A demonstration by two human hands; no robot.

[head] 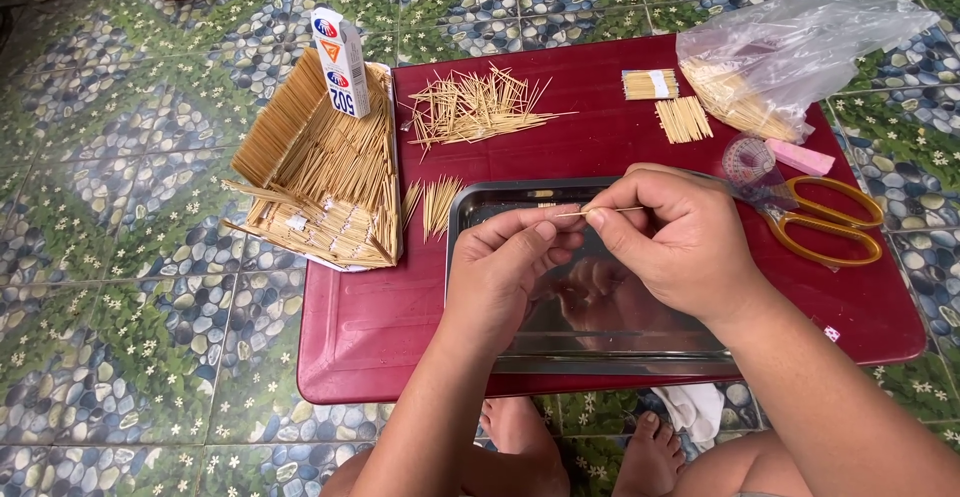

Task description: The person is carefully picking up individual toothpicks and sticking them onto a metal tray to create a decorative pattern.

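Both hands pinch one stick (600, 211) over the tray (480, 202). It lies left-right: right hand (680, 247) at the middle, left hand (510, 267) near its left end.

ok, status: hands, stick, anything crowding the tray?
Left hand and right hand both pinch one thin wooden stick. Held over steel tray. Loose stick pile and scissors lie off the tray.

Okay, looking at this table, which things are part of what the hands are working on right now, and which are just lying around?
In use:
left hand
right hand
thin stick pinched between both hands
steel tray under the hands

Lying about:
scissors
plastic bag
glue box
stick model
loose stick pile
red table
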